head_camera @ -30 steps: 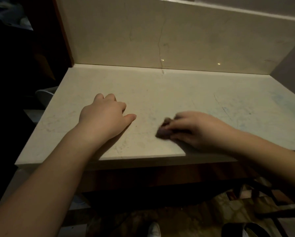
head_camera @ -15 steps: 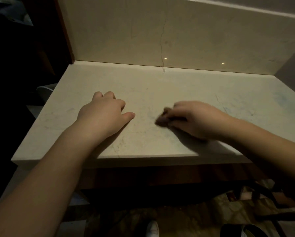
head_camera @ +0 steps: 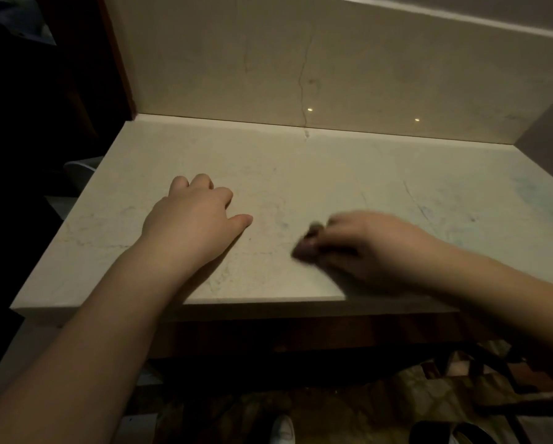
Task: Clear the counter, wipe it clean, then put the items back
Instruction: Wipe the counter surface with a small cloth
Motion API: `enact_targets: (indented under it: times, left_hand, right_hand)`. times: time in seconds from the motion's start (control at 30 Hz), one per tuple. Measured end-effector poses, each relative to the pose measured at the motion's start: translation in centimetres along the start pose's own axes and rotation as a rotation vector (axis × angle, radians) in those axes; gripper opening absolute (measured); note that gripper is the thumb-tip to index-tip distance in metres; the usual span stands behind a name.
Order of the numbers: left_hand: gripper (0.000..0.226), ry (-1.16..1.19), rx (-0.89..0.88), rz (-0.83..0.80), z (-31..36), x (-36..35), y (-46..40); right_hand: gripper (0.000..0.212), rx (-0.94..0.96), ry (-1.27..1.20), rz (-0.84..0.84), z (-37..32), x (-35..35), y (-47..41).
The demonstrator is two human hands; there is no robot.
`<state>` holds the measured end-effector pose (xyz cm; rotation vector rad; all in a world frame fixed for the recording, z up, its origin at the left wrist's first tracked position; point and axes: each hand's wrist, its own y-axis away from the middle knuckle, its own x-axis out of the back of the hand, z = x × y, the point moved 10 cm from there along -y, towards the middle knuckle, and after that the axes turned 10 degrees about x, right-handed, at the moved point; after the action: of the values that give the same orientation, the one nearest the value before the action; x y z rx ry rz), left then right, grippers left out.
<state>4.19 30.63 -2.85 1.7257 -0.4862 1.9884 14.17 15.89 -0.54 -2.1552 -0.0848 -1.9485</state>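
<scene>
The left hand (head_camera: 193, 219) rests on the pale, smooth stone counter (head_camera: 349, 174), fingers loosely curled, holding nothing; to its right, the right hand (head_camera: 368, 248) pinches a small dark crumpled cloth (head_camera: 307, 246) against the surface near the front edge; unwiped, faintly smudged stone lies further right, nearer that hand.

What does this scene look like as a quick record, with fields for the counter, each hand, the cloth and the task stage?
counter: pale stone counter, nothing standing on the part in view
left hand: rests on the counter, holds nothing
right hand: holds a small dark cloth against the counter near the front edge
cloth: bunched, blurred, detail unclear
backsplash: thin vertical crack
task stage: wiping; items not yet back
</scene>
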Motion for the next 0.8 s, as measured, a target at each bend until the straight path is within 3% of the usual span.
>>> enact_targets:
  times: [0.13,0.23,0.3,0.37,0.47,0.57,0.8]
  left_hand:
    - [0.049,0.030,0.007,-0.003,0.0,0.0,0.1]
    - [0.049,0.036,0.025,-0.013,-0.1,0.1,0.0]
    - [0.048,0.046,0.038,-0.029,0.1,0.1,-0.1]
    - [0.045,0.069,0.039,-0.037,0.5,0.2,0.0]
    - [0.039,0.100,0.003,-0.037,1.4,0.3,0.3]
    - [0.046,0.093,-0.024,-0.055,2.3,-0.1,0.7]
    - [0.055,0.081,-0.041,-0.103,4.0,-0.2,0.8]
  right_hand:
    - [0.024,0.073,-0.085,-0.033,-2.5,-0.1,2.6]
    - [0.026,-0.119,-0.003,0.064,4.5,0.5,-1.5]
    - [0.029,-0.309,0.075,0.026,10.5,0.5,-4.1]
    - [0.029,-0.347,0.078,0.029,12.1,0.4,-5.6]
    - [0.030,-0.157,-0.006,0.012,7.3,-0.2,-4.8]
    - [0.032,0.047,-0.092,-0.051,2.6,-0.4,-2.4]
    - [0.026,-0.382,0.038,-0.001,19.4,0.4,-8.4]
